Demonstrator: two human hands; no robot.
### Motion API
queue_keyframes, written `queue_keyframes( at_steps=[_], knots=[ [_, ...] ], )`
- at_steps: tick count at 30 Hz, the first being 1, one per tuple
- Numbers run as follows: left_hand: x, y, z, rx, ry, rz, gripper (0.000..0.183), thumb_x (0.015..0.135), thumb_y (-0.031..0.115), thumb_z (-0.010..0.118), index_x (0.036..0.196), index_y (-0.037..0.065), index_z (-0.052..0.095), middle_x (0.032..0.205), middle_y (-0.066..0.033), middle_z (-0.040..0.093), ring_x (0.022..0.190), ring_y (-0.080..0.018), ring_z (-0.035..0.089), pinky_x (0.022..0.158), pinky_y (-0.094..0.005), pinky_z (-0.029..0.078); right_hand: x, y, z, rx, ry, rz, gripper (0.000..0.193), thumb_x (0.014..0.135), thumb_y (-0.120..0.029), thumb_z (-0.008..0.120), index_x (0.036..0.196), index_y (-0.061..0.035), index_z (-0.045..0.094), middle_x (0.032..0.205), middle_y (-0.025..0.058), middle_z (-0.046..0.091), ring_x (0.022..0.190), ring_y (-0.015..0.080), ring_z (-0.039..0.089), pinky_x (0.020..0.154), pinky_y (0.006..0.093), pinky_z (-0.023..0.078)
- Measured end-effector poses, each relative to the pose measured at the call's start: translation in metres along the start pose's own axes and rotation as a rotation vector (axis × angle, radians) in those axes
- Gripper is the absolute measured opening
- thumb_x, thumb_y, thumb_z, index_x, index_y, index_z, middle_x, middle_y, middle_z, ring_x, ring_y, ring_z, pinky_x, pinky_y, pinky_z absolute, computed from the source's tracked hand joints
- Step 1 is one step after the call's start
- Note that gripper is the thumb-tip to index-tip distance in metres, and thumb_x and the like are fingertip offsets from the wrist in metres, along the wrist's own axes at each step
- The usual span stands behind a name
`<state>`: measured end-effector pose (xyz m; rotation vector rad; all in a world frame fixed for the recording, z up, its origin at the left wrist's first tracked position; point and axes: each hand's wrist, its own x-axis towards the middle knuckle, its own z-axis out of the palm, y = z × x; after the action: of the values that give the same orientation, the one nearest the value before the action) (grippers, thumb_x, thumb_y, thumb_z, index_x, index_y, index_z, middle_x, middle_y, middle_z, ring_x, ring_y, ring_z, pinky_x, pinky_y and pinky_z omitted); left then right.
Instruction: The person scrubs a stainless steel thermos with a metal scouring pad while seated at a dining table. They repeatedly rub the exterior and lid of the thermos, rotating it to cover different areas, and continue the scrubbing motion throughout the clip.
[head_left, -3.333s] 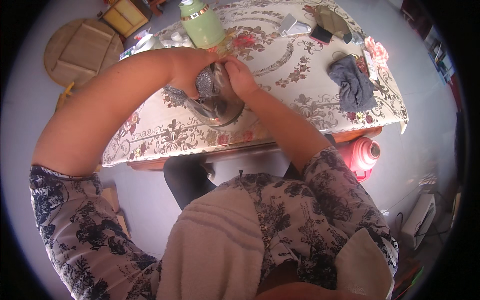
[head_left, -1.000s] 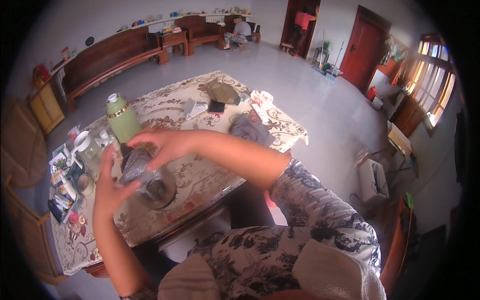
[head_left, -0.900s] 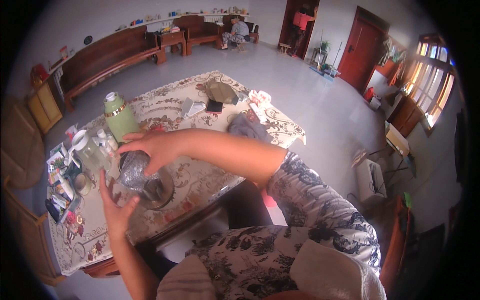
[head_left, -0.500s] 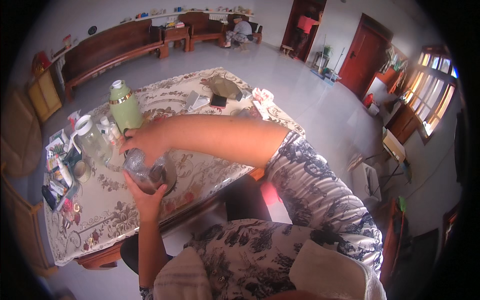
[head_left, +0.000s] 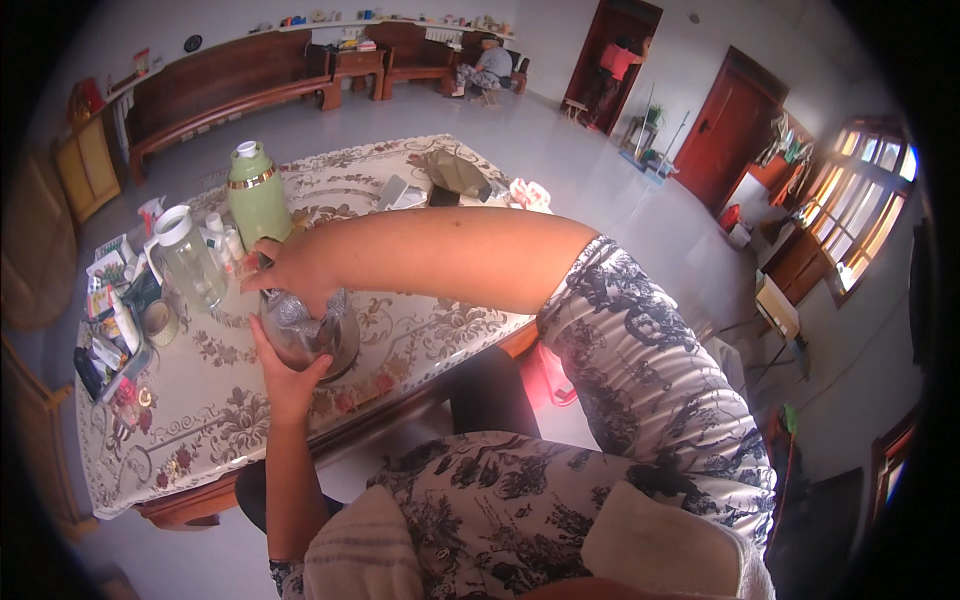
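A round, see-through container (head_left: 338, 352) with a shiny wall stands on the table in front of me. Crinkled silvery clear plastic (head_left: 292, 312) fills its mouth. My left hand (head_left: 288, 378) cups the near left side, with the thumb spread along the front. From the right, my right arm reaches across the table, and my right hand (head_left: 298, 278) bends down over the mouth with its fingers at the plastic. Some of those fingertips are hidden. A small dark thing shows beside the right fingers, too unclear to name.
A green thermos flask (head_left: 258, 195) and a clear pitcher (head_left: 190, 265) stand just beyond my hands. Small bottles and a filled tray (head_left: 125, 350) lie left. A brown bag (head_left: 455, 175) rests at the far side. Two people are across the room, near wooden benches (head_left: 225, 85) and a doorway.
The view has shifted slightly. My right hand sits a little lower at the plastic, while my left hand keeps its place around the container.
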<state>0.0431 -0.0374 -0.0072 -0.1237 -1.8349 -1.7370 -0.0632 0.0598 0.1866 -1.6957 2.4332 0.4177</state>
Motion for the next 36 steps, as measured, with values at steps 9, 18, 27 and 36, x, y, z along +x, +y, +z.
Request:
queue_keyframes(
  at_steps=[9,18,27,36],
  knots=[
    [0.001,-0.017,-0.003,0.108,0.043,0.069,0.125,0.055,0.012,0.090,0.150,-0.002,0.011,0.148,-0.0208,0.025,0.134,-0.0310,0.032,0.112,-0.0413,0.028,-0.002,0.003,0.005,0.066,0.071,-0.014,0.103,0.053,-0.017,0.084,0.144,-0.0302,0.038,0.144,0.0154,0.031,0.110,0.0375,0.057,0.090,0.0419,0.050],
    [0.000,-0.011,-0.004,0.198,0.095,0.087,0.119,0.056,0.019,0.091,0.149,-0.001,0.017,0.142,-0.0208,0.036,0.130,-0.0303,0.040,0.108,-0.0391,0.035,-0.001,0.011,-0.019,0.335,-0.129,-0.077,0.082,0.067,-0.010,0.076,0.140,-0.0290,0.045,0.155,0.0189,0.018,0.135,0.0371,0.039,0.103,0.0415,0.043],
    [-0.001,-0.010,-0.004,0.108,0.107,0.097,0.119,0.053,0.025,0.092,0.145,-0.004,0.024,0.141,-0.0215,0.039,0.132,-0.0328,0.040,0.109,-0.0397,0.034,-0.013,-0.010,-0.012,0.095,-0.010,-0.022,0.088,0.061,-0.012,0.082,0.139,-0.0317,0.046,0.153,0.0191,0.027,0.127,0.0372,0.048,0.101,0.0372,0.045],
    [0.000,-0.013,-0.012,0.191,0.110,0.116,0.120,0.056,0.025,0.092,0.148,-0.002,0.020,0.142,-0.0193,0.040,0.131,-0.0280,0.041,0.108,-0.0392,0.035,0.002,-0.002,-0.011,0.216,-0.048,-0.134,0.079,0.068,-0.009,0.076,0.139,-0.0278,0.047,0.145,0.0088,0.036,0.123,0.0317,0.051,0.098,0.0358,0.046]
  ],
)
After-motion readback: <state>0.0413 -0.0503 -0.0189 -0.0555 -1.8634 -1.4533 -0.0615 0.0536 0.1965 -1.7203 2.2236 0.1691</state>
